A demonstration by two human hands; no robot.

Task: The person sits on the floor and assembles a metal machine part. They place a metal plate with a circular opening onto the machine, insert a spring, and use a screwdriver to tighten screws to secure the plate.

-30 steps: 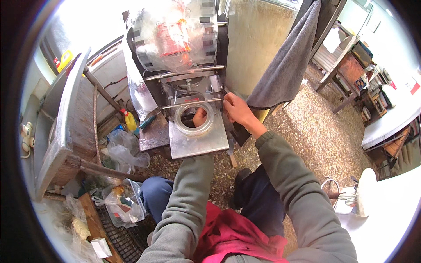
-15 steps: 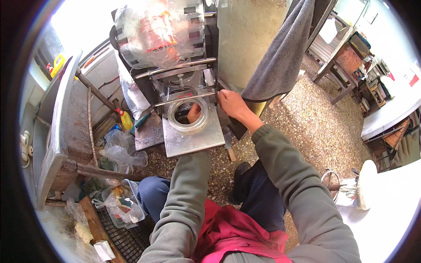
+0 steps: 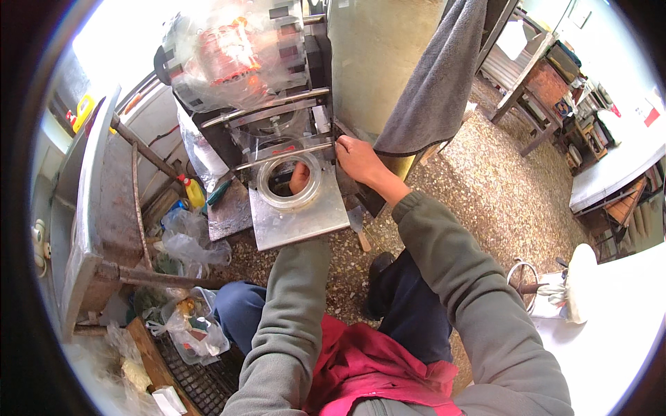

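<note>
1. Most of the left hand (image 3: 299, 178) hides beneath the metal plate (image 3: 300, 225), glimpsed through its clear ring (image 3: 263, 182); grip cannot be told.
2. The curled right hand (image 3: 357, 159) meets the right side of the sealing machine (image 3: 263, 109); hold unclear.
3. The film roll (image 3: 236, 55) above is cut off.

White glare washes out the upper left and lower right, strong light brightens the floor (image 3: 513, 201), the plate (image 3: 300, 227) gleams, and fisheye distortion bends edges toward black corners.

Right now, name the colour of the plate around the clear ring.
The metal plate is silver-grey, clearest in the head view.
</note>
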